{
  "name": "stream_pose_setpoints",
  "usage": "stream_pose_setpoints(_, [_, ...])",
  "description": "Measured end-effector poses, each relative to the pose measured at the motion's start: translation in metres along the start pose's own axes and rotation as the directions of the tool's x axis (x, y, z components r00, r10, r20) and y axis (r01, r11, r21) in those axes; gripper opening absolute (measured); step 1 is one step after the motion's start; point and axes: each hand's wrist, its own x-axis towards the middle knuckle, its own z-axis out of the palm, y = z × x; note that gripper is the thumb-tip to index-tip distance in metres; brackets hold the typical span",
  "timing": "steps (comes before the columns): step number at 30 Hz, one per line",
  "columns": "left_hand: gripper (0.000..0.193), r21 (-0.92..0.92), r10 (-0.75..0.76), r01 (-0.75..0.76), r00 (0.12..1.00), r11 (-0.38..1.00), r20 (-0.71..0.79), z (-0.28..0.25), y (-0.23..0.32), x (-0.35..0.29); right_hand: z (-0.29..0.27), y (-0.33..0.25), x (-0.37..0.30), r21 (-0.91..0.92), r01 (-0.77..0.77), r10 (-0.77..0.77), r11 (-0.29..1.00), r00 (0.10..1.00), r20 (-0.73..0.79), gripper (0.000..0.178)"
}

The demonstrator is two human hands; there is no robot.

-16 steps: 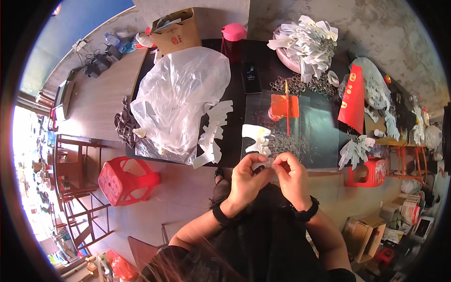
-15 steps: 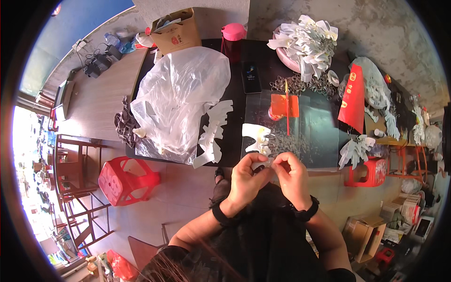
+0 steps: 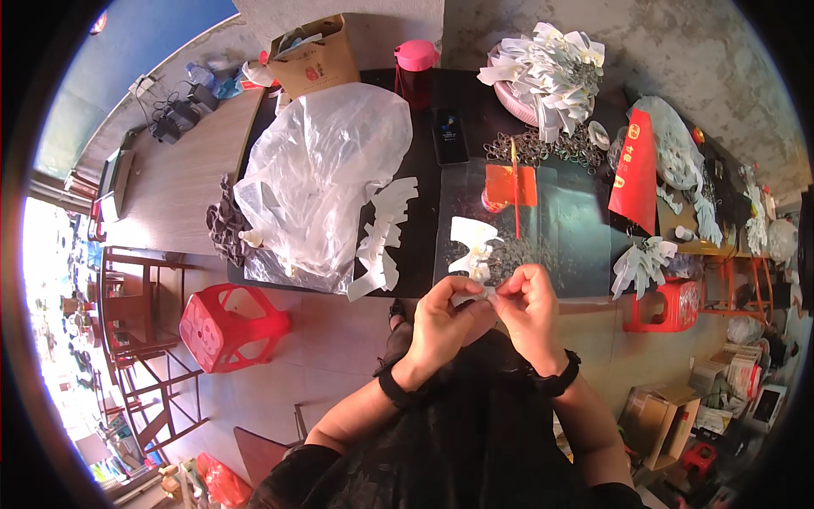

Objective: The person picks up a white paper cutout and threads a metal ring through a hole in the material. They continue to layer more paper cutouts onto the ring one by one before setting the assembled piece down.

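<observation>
My left hand [image 3: 443, 327] and my right hand [image 3: 532, 312] meet at the table's near edge, thumbs and forefingers pinched together. Between the fingertips is a small whitish piece [image 3: 489, 291], mostly hidden by them. Just beyond lies a white cut-out strip [image 3: 473, 231] with notched edges, on a clear sheet [image 3: 568, 263]. An orange-red pad [image 3: 526, 188] rests farther back with a thin stick [image 3: 515, 204] across it. A heap of small dark metal rings [image 3: 530, 148] is spread behind that.
A pink basket [image 3: 509, 100] heaped with white strips [image 3: 555, 72] stands at the back. To the left are a big clear plastic bag [image 3: 322, 161], more white strips [image 3: 386, 233], a phone [image 3: 450, 136] and a pink-lidded jar [image 3: 415, 58]. Red stools [image 3: 229, 327] stand below the table.
Both hands keep pinching at nearly the same spot; the fingers have shifted slightly. The white strip just beyond them lies a little differently, and the whole view has moved a touch.
</observation>
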Motion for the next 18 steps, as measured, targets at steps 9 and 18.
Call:
stream_pose_setpoints(9, [0.025,-0.166,-0.003,-0.002,1.0,0.986,-0.028,0.004,-0.01,-0.001,-0.004,-0.001,-0.003,0.281,-0.231,0.218,0.931,0.973,0.076,0.028])
stream_pose_setpoints(18, [0.028,-0.07,0.044,-0.05,0.995,0.996,-0.086,0.002,-0.019,-0.004,-0.008,-0.014,-0.006,0.152,-0.192,0.167,0.97,0.973,0.162,0.033])
